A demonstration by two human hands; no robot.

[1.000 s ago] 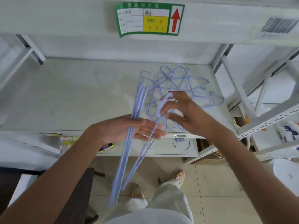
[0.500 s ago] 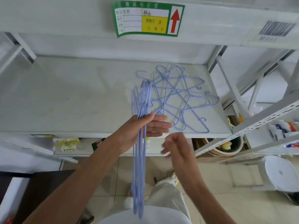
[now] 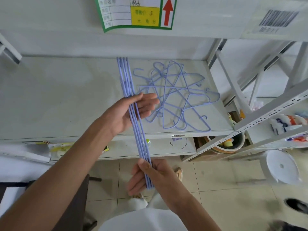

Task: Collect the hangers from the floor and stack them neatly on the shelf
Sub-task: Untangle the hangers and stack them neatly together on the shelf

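Note:
A bundle of several light-blue wire hangers (image 3: 140,140), seen edge on, runs from the shelf's back down past its front edge. My left hand (image 3: 133,110) grips the bundle's middle over the white shelf (image 3: 58,97). My right hand (image 3: 150,174) grips the bundle's near end, below the shelf edge and above the floor. A loose tangle of more blue hangers (image 3: 176,95) lies flat on the right part of the shelf, just right of my left hand's fingers.
A green, yellow and white label (image 3: 135,13) and a barcode sticker (image 3: 278,19) sit on the shelf above. To the right stand grey rack uprights (image 3: 233,87), a bowl (image 3: 233,144) on a lower shelf and a white stool (image 3: 281,167). Tiled floor lies below.
My right hand dropped from the tangled pile to the bundle's near end and took hold. The bundle swung up from hanging to lie nearly level, reaching further back over the shelf.

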